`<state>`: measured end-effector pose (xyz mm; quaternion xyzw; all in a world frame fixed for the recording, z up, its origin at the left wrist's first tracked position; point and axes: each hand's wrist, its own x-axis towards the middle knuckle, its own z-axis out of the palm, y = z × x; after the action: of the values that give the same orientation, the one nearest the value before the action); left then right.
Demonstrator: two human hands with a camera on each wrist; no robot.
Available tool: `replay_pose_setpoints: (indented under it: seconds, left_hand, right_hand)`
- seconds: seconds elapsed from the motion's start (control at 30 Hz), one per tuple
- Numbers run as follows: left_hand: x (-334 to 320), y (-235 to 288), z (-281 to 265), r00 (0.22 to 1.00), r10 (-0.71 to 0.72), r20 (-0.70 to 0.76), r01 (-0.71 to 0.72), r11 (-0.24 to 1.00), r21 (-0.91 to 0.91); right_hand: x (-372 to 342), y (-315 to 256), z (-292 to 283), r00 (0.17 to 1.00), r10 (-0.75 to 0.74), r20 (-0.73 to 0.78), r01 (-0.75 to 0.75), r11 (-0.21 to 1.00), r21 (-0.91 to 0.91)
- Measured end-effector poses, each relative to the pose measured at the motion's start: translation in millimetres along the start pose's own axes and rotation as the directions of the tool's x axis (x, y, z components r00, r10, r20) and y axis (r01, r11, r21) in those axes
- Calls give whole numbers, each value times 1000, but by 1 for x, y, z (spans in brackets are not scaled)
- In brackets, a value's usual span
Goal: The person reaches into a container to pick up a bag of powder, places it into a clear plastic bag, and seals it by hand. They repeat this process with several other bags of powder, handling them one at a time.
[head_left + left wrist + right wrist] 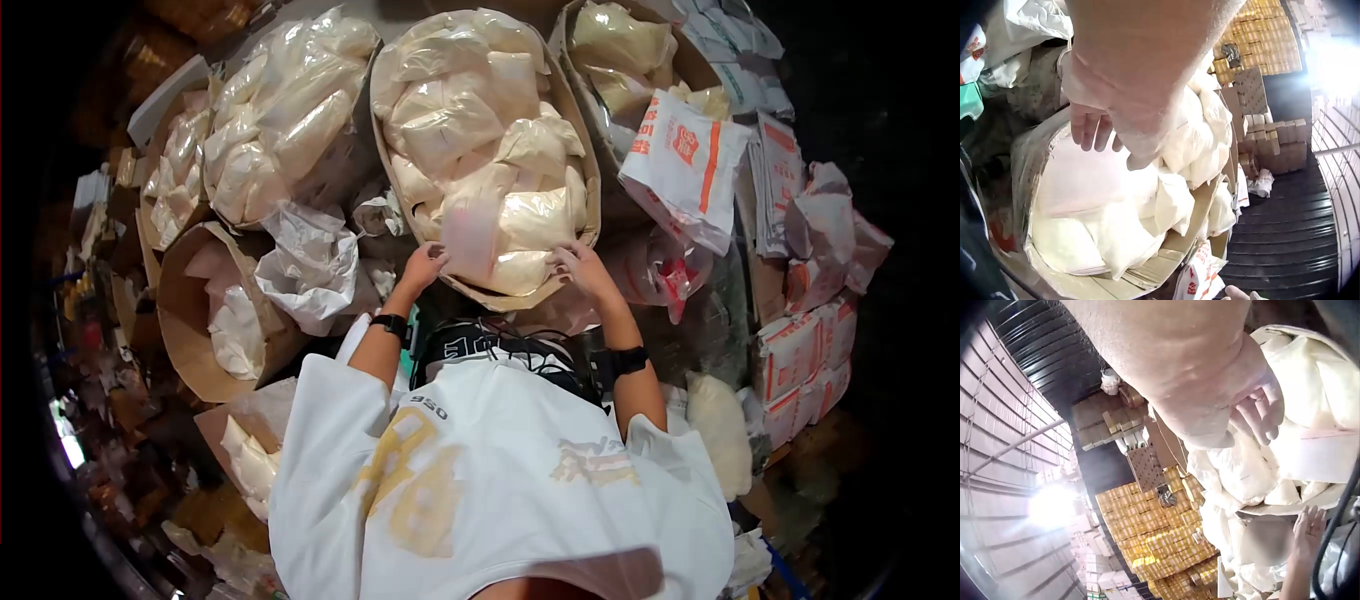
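Note:
Pale, filled clear bags point(440, 120) are heaped in a large lined carton point(590, 190). A flat pinkish sheet or bag point(470, 238) lies over the near ones, between the two hands. By the near left rim, my left hand point(425, 265) is beside the sheet. Its fingers hang loosely above the sheet point(1079, 184) in the left wrist view, with nothing visible in them. My right hand point(580, 268) is over the near right bags; in the right wrist view the right hand point(1254, 403) has loosely bent fingers and no held thing. Whether fingertips touch the bags is unclear.
More cartons of pale bags stand left point(175, 310) and behind right. A crumpled white bag point(310, 265) sits beside the left carton. Red-and-white printed sacks point(690, 160) are at right. Stacked yellow packs point(1147, 525) show in the right wrist view.

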<state>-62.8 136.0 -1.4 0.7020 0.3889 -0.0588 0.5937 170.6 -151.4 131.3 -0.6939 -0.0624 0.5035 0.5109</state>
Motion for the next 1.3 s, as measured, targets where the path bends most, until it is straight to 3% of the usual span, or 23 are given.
replay_pose_setpoints:
  seconds: [0.1, 0.23, 0.4, 0.47, 0.53, 0.57, 0.63, 0.67, 0.73, 0.77, 0.87, 0.9, 1.0, 1.03, 1.07, 1.13, 1.2, 1.3]
  left_hand:
    - [4, 31, 25, 995, -84, 57, 81, 996, 45]
    - [31, 21, 63, 996, 66, 65, -83, 947, 309]
    - [45, 4, 104, 974, -28, 224, -7, 988, 156]
    - [55, -23, 124, 958, -21, 287, -16, 992, 123]
    - [35, 2, 125, 951, -28, 309, -14, 991, 132]
    - [27, 4, 122, 950, -29, 309, -4, 994, 106]
    - [12, 6, 111, 953, -107, 285, 98, 994, 46]
    - [3, 11, 102, 958, -132, 254, 129, 991, 30]
    - [-12, 15, 83, 964, -182, 193, 187, 982, -7]
    - [-6, -22, 80, 985, -85, 148, 104, 986, -131]
    - [-19, -16, 51, 978, -192, 80, 206, 951, -230]
    - [-24, -11, 41, 975, -214, 58, 221, 954, -200]
    - [-30, -8, 25, 972, -235, -20, 225, 948, -227]
    - [-33, -4, 22, 968, -247, -40, 231, 943, -240]
    - [-37, 0, 19, 963, -261, -61, 238, 939, -250]
    - [-42, -5, 8, 972, -223, -67, 200, 946, -256]
    - [-50, -8, 4, 964, -252, -83, 222, 937, -271]
    - [-57, -16, -3, 953, -278, -123, 234, 930, -284]
  right_hand:
    - [-5, 36, -34, 1000, 7, -29, -6, 1000, 23]
    - [-38, 38, -55, 980, 174, -100, -154, 971, 182]
    - [-19, 51, -60, 961, 230, -154, -178, 940, 290]
    - [24, 69, -64, 978, 194, -71, -166, 942, 291]
    - [45, 43, -56, 972, 212, -102, -195, 969, 154]
    - [64, 54, -48, 966, 163, -200, -142, 983, 120]
    - [116, 92, -35, 928, 39, -371, -31, 999, 28]
    - [135, 94, -41, 964, 99, -247, -128, 987, -102]
    - [167, 113, -33, 935, 127, -331, -214, 946, -243]
    - [176, 117, -31, 933, 186, -309, -249, 952, -178]
    - [202, 124, -24, 922, 183, -341, -233, 966, -109]
    - [205, 116, -24, 927, 73, -367, -134, 980, -145]
    - [232, 71, -33, 898, -106, -426, -35, 950, -310]
    - [249, 59, -31, 873, -153, -463, 16, 958, -287]
    - [262, 47, -43, 929, -79, -361, 1, 977, -211]
    - [301, 37, -42, 889, 32, -456, -117, 980, -161]
    - [334, 30, -52, 856, 173, -487, -198, 980, 1]
    - [349, 12, -49, 814, 210, -541, -165, 977, 132]
